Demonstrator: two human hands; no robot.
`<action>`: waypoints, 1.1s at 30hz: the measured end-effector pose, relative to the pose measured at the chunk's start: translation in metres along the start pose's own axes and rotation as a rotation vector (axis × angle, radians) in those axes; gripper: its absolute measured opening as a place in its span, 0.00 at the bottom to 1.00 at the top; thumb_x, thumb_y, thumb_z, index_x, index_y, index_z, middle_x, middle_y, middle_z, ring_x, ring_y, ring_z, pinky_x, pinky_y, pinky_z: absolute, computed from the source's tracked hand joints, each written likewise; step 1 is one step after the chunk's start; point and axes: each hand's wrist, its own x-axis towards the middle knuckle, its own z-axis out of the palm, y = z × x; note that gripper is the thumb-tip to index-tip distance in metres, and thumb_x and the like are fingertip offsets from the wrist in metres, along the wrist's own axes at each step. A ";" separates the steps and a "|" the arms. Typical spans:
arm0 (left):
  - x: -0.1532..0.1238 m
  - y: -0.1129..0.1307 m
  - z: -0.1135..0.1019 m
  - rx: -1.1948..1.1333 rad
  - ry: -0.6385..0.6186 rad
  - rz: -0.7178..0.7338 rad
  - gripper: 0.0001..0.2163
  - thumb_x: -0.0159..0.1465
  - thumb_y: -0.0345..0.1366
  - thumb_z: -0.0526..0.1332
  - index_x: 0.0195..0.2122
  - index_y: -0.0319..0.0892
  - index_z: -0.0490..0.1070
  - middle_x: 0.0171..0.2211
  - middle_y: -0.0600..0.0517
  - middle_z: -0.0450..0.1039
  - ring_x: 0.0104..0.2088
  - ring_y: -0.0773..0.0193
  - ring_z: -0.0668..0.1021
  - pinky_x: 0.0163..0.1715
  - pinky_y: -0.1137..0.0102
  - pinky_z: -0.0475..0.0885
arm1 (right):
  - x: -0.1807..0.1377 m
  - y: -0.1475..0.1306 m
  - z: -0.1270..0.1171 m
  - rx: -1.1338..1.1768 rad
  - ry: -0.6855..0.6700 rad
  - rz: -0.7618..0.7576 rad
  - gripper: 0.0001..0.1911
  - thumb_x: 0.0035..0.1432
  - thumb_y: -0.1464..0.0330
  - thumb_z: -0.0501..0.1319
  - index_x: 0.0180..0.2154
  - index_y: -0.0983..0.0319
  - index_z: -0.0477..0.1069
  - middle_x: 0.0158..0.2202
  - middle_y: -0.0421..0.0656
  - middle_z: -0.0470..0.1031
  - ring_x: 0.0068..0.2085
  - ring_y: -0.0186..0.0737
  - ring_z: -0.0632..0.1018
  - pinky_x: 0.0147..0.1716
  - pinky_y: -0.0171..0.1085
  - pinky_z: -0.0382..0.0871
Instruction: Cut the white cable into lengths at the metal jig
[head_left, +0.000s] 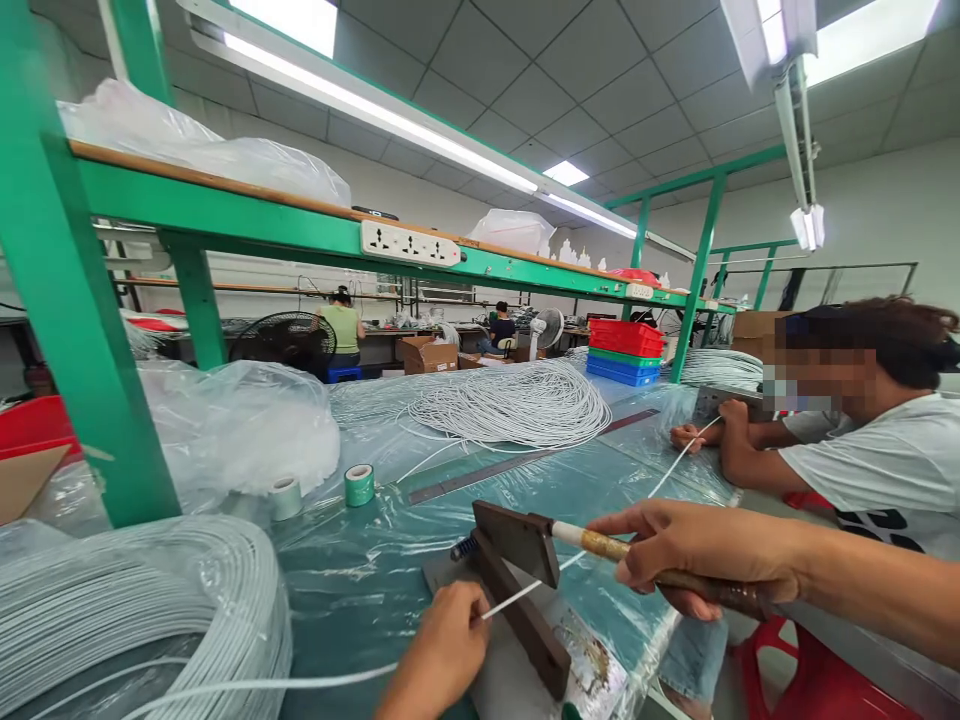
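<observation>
A thin white cable [517, 597] is pinched in my left hand [444, 640], just left of a bench-mounted lever cutter. My right hand [697, 555] wraps round the long taped handle [600, 543] of that cutter. Its dark metal blade [517, 535] is raised at an angle over the lower bar [525, 625], and the cable passes between them. Past the blade the cable runs right toward a co-worker's hands [697, 435]. On its other side it trails to a big coil of white cable [150, 610] at the lower left.
Another cable coil [525, 400] lies mid-table behind a steel ruler [480, 475]. Two tape rolls, one green [359, 485], stand left of it. Stacked plastic trays [624, 350] sit at the back. A green post [82, 300] rises at left; a red stool [810, 670] stands lower right.
</observation>
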 end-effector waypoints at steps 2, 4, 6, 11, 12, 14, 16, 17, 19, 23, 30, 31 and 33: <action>0.007 -0.007 0.005 -0.278 -0.054 0.021 0.09 0.56 0.30 0.48 0.28 0.35 0.68 0.22 0.54 0.61 0.26 0.68 0.65 0.25 0.75 0.54 | -0.001 -0.002 0.002 -0.014 -0.001 -0.006 0.21 0.45 0.67 0.55 0.43 0.65 0.59 0.22 0.36 0.62 0.13 0.22 0.62 0.09 0.23 0.49; 0.012 -0.012 0.010 -0.400 -0.047 0.037 0.14 0.57 0.41 0.50 0.26 0.35 0.68 0.19 0.55 0.57 0.23 0.69 0.62 0.23 0.75 0.52 | -0.001 -0.003 0.004 -0.027 -0.006 -0.013 0.14 0.47 0.67 0.54 0.38 0.66 0.61 0.22 0.36 0.60 0.13 0.22 0.62 0.08 0.23 0.48; 0.014 -0.012 0.015 -0.330 0.025 0.018 0.19 0.56 0.47 0.50 0.23 0.35 0.68 0.17 0.55 0.57 0.22 0.69 0.62 0.22 0.74 0.50 | 0.000 -0.004 0.005 -0.034 -0.007 -0.013 0.11 0.48 0.67 0.53 0.34 0.66 0.61 0.22 0.36 0.60 0.12 0.21 0.61 0.08 0.23 0.47; 0.003 0.003 0.020 0.106 0.186 0.013 0.16 0.60 0.39 0.48 0.24 0.38 0.70 0.21 0.49 0.67 0.26 0.61 0.69 0.22 0.71 0.45 | 0.004 -0.001 0.008 -0.104 0.090 0.057 0.11 0.48 0.64 0.53 0.29 0.66 0.59 0.20 0.38 0.60 0.12 0.22 0.59 0.09 0.25 0.46; 0.000 0.006 0.021 0.202 0.194 0.032 0.15 0.61 0.36 0.46 0.26 0.39 0.70 0.23 0.47 0.69 0.27 0.60 0.71 0.22 0.70 0.45 | 0.004 -0.001 0.008 -0.112 0.109 0.071 0.11 0.48 0.64 0.53 0.28 0.66 0.58 0.20 0.38 0.60 0.12 0.22 0.59 0.09 0.25 0.45; -0.003 0.008 0.021 0.268 0.187 0.041 0.14 0.61 0.33 0.44 0.29 0.40 0.69 0.25 0.46 0.70 0.27 0.60 0.71 0.22 0.70 0.44 | 0.004 0.000 0.010 -0.113 0.125 0.087 0.11 0.49 0.63 0.53 0.27 0.66 0.57 0.21 0.38 0.61 0.12 0.22 0.58 0.09 0.26 0.45; -0.001 0.005 0.022 0.076 0.189 0.028 0.12 0.60 0.32 0.47 0.27 0.39 0.68 0.23 0.48 0.68 0.25 0.62 0.69 0.22 0.71 0.46 | 0.004 0.000 0.012 -0.099 0.117 0.080 0.10 0.50 0.64 0.53 0.27 0.66 0.57 0.22 0.38 0.61 0.12 0.21 0.58 0.09 0.25 0.44; 0.002 0.003 0.022 -0.071 0.184 0.016 0.11 0.58 0.32 0.49 0.24 0.38 0.67 0.21 0.49 0.66 0.24 0.64 0.68 0.23 0.71 0.47 | 0.005 0.000 0.012 -0.088 0.107 0.072 0.10 0.50 0.64 0.53 0.27 0.66 0.56 0.22 0.38 0.61 0.12 0.20 0.58 0.09 0.25 0.44; 0.008 -0.002 0.022 -0.344 0.135 -0.016 0.10 0.55 0.33 0.52 0.19 0.37 0.65 0.17 0.53 0.60 0.21 0.68 0.63 0.22 0.73 0.48 | 0.005 0.002 0.012 -0.069 0.087 0.065 0.09 0.50 0.65 0.52 0.27 0.65 0.56 0.22 0.37 0.60 0.12 0.20 0.57 0.09 0.24 0.44; 0.021 -0.008 0.028 -0.568 0.043 -0.116 0.16 0.53 0.44 0.52 0.15 0.38 0.63 0.11 0.59 0.46 0.15 0.72 0.52 0.19 0.73 0.45 | 0.008 0.008 0.009 -0.059 0.083 0.106 0.10 0.50 0.63 0.53 0.28 0.65 0.57 0.19 0.36 0.58 0.11 0.21 0.56 0.09 0.25 0.44; 0.032 -0.009 0.043 -0.739 0.193 -0.150 0.16 0.42 0.48 0.55 0.10 0.40 0.59 0.10 0.59 0.49 0.16 0.73 0.54 0.20 0.73 0.47 | 0.002 0.004 0.018 0.008 0.098 0.103 0.14 0.50 0.67 0.52 0.39 0.67 0.58 0.16 0.34 0.56 0.11 0.21 0.55 0.09 0.23 0.44; 0.032 -0.009 0.044 -0.752 0.206 -0.156 0.16 0.42 0.47 0.56 0.10 0.40 0.59 0.10 0.58 0.50 0.16 0.73 0.54 0.20 0.73 0.47 | 0.002 0.005 0.019 0.011 0.094 0.113 0.16 0.49 0.67 0.53 0.41 0.67 0.57 0.15 0.34 0.56 0.11 0.21 0.55 0.09 0.23 0.44; 0.033 -0.008 0.044 -0.771 0.220 -0.168 0.14 0.42 0.45 0.56 0.10 0.40 0.58 0.10 0.58 0.51 0.16 0.73 0.55 0.19 0.73 0.48 | 0.002 0.012 0.022 0.018 0.095 0.120 0.19 0.47 0.68 0.54 0.43 0.66 0.56 0.15 0.33 0.55 0.11 0.22 0.54 0.10 0.23 0.46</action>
